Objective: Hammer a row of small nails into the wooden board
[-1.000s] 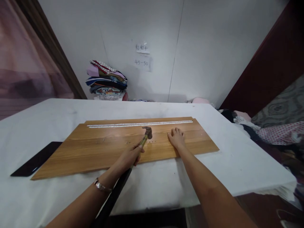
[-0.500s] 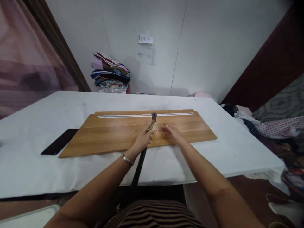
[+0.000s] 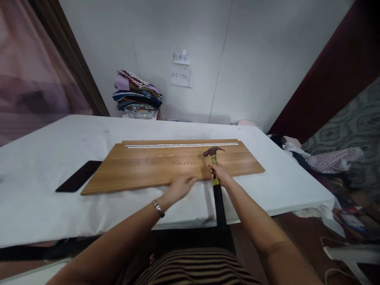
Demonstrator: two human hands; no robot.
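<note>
My right hand (image 3: pixel 219 173) is wrapped around the yellow upper handle of a claw hammer (image 3: pixel 218 194). Its dark metal head is above the wooden board (image 3: pixel 118 172), and its black grip hangs over the table's front edge. A row of small nails (image 3: pixel 184 163) crosses the middle of the board, to the left of the hammer. By the board's front edge is my left hand (image 3: pixel 179 187), palm down with thumb and fingers slightly apart. Nothing shows in it. Two white strips (image 3: pixel 181 145) run along the back of the board.
The board lies on a table with a white cover (image 3: pixel 103 209). A flat black object (image 3: pixel 78 177) is at its left side. Folded cloths (image 3: pixel 138 95) are piled against the wall. More fabric (image 3: pixel 335 159) lies to the right, beyond the table.
The hammer has passed from my left hand to my right and moved rightward. My left hand has let go and drawn back to the board's front edge.
</note>
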